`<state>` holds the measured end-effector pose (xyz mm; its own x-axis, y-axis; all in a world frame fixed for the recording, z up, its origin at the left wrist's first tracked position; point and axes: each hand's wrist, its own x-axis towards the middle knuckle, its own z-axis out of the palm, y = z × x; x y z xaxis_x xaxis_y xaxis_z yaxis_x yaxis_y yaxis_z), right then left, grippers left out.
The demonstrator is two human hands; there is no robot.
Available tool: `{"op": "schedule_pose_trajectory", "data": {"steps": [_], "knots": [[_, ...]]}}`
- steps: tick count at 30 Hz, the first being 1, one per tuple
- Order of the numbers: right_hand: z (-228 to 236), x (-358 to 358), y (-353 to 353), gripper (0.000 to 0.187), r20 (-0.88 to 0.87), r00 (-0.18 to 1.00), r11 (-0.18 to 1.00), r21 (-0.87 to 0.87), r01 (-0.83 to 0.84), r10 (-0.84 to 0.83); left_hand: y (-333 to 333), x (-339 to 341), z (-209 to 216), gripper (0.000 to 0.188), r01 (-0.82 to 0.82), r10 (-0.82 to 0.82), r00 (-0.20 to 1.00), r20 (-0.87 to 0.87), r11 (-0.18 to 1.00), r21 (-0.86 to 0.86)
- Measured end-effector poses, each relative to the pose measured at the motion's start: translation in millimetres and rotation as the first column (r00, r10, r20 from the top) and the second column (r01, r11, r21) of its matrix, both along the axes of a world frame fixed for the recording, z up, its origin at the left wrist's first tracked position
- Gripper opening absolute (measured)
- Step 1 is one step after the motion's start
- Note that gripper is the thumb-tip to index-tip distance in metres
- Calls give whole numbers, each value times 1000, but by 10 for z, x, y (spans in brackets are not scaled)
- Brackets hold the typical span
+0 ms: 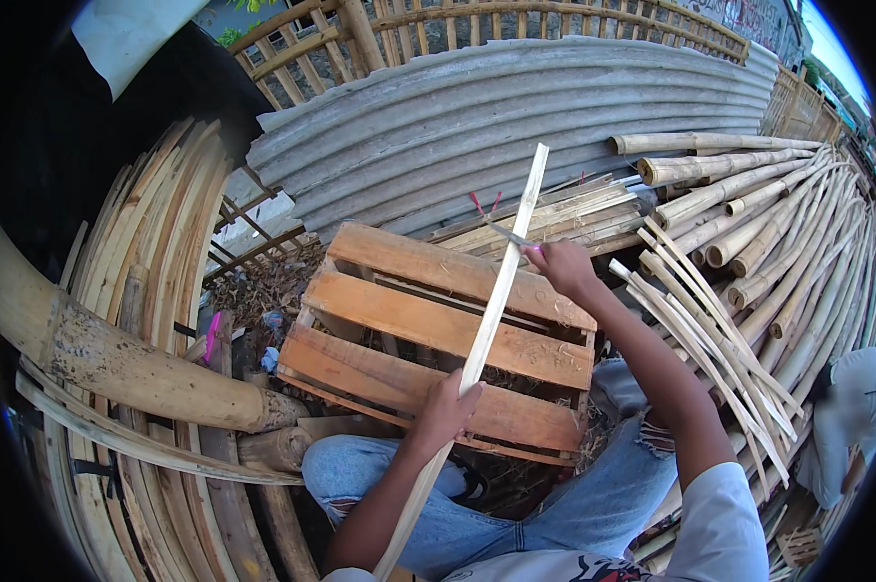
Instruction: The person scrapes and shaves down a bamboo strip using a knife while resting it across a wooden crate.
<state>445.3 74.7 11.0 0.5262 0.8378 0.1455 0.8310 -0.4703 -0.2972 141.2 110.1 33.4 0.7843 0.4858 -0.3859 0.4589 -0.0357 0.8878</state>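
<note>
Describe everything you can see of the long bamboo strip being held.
The bamboo strip is long, thin, flat and pale yellow-cream, slightly bowed. It runs diagonally from the lower middle of the view, past the person's knees, up over the wooden pallet to a squared tip before the corrugated sheet. The left hand grips it low down; the right hand presses a knife blade against its upper part.
</note>
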Motion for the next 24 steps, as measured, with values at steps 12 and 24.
{"op": "schedule_pose_trajectory", "data": {"steps": [12, 24], "knots": [[-34, 335, -541, 62, -265, 947, 956, 181, 231, -179, -67, 129, -91, 19, 48, -24, 997, 70, 935, -352], [231, -675, -339, 25, -902, -20, 766, 355, 536, 432, -79, 108, -36, 22, 52, 46, 989, 141, 782, -621]]}}
